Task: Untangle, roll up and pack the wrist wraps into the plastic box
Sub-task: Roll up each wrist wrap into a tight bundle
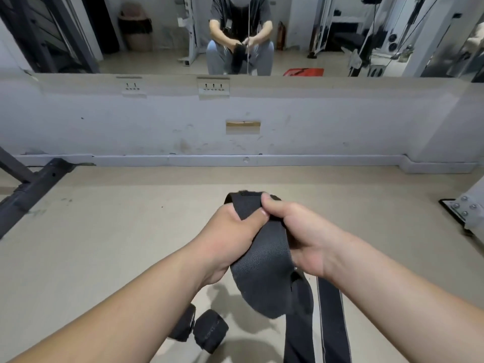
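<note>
A long black wrist wrap (pixel 264 260) is held up in front of me by both hands. My left hand (pixel 230 231) pinches its upper part with thumb on top, and my right hand (pixel 301 231) grips the same fold from the right. The wrap's loose tail (pixel 330 320) hangs down toward the floor. Two rolled black wraps (pixel 209 330) (pixel 183 324) lie on the floor below my left forearm. No plastic box is in view.
A beige floor (pixel 117 244) runs to a low grey wall (pixel 157 121) with a mirror (pixel 157 35) above it, which reflects a seated person. A dark rack frame (pixel 28 189) stands at the left and a bolted metal foot (pixel 463 208) at the right.
</note>
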